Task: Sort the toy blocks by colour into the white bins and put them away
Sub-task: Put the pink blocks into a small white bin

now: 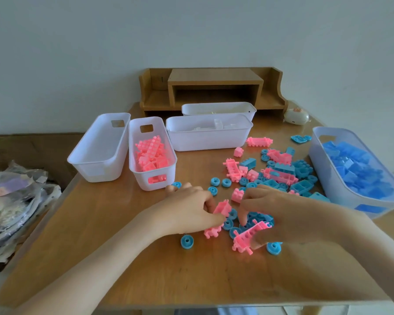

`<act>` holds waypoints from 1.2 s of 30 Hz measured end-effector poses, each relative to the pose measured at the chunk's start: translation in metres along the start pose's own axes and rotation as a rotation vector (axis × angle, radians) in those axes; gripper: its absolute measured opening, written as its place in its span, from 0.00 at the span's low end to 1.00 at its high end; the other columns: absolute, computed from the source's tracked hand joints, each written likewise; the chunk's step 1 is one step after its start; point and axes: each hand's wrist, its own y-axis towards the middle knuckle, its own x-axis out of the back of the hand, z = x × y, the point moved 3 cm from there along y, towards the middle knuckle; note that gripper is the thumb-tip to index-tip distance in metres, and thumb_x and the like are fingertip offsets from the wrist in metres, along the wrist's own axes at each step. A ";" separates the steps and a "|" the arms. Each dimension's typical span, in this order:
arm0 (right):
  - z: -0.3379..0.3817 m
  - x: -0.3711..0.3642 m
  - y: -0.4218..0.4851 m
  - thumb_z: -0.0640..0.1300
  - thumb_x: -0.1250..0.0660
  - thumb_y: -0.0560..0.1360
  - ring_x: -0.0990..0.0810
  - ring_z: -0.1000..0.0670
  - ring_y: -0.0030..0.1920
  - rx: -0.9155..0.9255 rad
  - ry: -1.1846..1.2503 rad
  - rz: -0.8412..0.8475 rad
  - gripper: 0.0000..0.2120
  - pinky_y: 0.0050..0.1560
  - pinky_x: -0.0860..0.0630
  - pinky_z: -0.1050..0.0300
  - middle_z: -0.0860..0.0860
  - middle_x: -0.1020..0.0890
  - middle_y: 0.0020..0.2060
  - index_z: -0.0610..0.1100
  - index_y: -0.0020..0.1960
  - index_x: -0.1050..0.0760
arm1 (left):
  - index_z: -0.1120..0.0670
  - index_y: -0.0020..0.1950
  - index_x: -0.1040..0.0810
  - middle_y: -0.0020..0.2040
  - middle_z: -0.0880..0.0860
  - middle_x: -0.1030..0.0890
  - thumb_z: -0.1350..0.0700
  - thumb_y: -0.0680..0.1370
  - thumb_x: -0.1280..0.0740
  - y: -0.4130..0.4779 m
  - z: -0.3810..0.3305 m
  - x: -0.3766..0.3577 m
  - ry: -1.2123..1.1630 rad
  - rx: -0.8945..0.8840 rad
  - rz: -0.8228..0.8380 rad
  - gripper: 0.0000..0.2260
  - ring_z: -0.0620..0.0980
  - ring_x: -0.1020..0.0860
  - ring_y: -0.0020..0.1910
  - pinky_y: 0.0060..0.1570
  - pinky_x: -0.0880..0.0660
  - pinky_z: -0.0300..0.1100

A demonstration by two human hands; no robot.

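1. Head view, sorted stock: the white plastic bin of pink blocks (pixel 152 153), left of centre, is partly filled; the large white plastic bin of blue blocks (pixel 353 169) at the right edge is well filled.
2. Other containers: an empty white plastic bin (pixel 100 147) stands just left of the pink one; two long white plastic bins, front (pixel 208 133) and rear (pixel 218 108), hold pale pieces, too indistinct to itemise.
3. Unsorted stock: a loose mixed pile of pink and blue plastic blocks (pixel 280 171) lies on the wooden counter (pixel 123 258) between the bins, with round blue plastic wheels (pixel 187 242) scattered at its near edge.
4. Left hand (pixel 189 212): fingers closed on a pink axle block (pixel 222 208), a second pink piece beneath.
5. Right hand (pixel 282 214): thumb and fingers clamped on a long pink studded block (pixel 248 237).
6. Progress, as judged: more than half done; dozens of pieces remain.
7. Outstanding: bins not yet put away; the wooden desktop shelf (pixel 214 87) behind is empty.
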 end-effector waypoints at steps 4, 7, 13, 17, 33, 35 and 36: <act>0.004 -0.002 -0.006 0.59 0.35 0.73 0.39 0.60 0.56 0.033 -0.112 -0.014 0.18 0.53 0.41 0.67 0.68 0.36 0.52 0.63 0.61 0.34 | 0.47 0.43 0.29 0.43 0.44 0.23 0.42 0.75 0.39 0.002 0.002 0.003 -0.054 0.031 -0.096 0.10 0.45 0.31 0.49 0.53 0.37 0.47; 0.007 -0.004 -0.011 0.53 0.36 0.76 0.39 0.60 0.59 0.073 -0.167 -0.086 0.20 0.55 0.43 0.68 0.66 0.35 0.58 0.62 0.65 0.37 | 0.48 0.44 0.31 0.40 0.46 0.20 0.43 0.75 0.38 0.003 0.003 0.008 -0.195 0.073 -0.138 0.09 0.47 0.24 0.45 0.51 0.28 0.48; 0.002 0.009 -0.014 0.48 0.36 0.76 0.34 0.63 0.55 0.030 -0.063 -0.265 0.19 0.53 0.43 0.79 0.63 0.29 0.54 0.55 0.66 0.32 | 0.50 0.48 0.38 0.38 0.48 0.29 0.50 0.78 0.36 0.013 -0.012 0.015 -0.338 0.074 -0.238 0.10 0.43 0.31 0.32 0.28 0.37 0.35; -0.019 0.028 -0.023 0.44 0.35 0.73 0.30 0.59 0.45 -0.102 0.064 -0.441 0.04 0.45 0.35 0.75 0.58 0.27 0.42 0.46 0.48 0.28 | 0.51 0.55 0.41 0.42 0.52 0.28 0.56 0.78 0.38 0.025 -0.018 0.014 -0.426 0.084 -0.227 0.12 0.45 0.30 0.34 0.28 0.35 0.36; -0.042 0.026 -0.016 0.51 0.36 0.76 0.27 0.57 0.32 -0.359 0.157 -0.513 0.10 0.33 0.32 0.68 0.54 0.25 0.33 0.45 0.43 0.30 | 0.47 0.56 0.26 0.47 0.45 0.24 0.47 0.75 0.33 0.054 -0.027 -0.008 -0.228 -0.073 -0.161 0.11 0.45 0.25 0.45 0.43 0.30 0.39; -0.037 0.029 -0.012 0.51 0.37 0.77 0.29 0.58 0.30 -0.338 0.178 -0.495 0.11 0.34 0.32 0.71 0.55 0.26 0.32 0.47 0.40 0.31 | 0.48 0.50 0.27 0.44 0.47 0.23 0.48 0.76 0.34 0.049 -0.028 -0.001 -0.201 -0.059 -0.248 0.07 0.46 0.25 0.43 0.41 0.30 0.39; -0.033 0.031 -0.008 0.52 0.37 0.77 0.30 0.58 0.29 -0.337 0.207 -0.479 0.11 0.33 0.32 0.71 0.54 0.27 0.32 0.48 0.39 0.33 | 0.50 0.48 0.28 0.42 0.48 0.22 0.48 0.76 0.35 0.044 -0.027 0.006 -0.173 -0.033 -0.319 0.07 0.46 0.25 0.41 0.39 0.31 0.39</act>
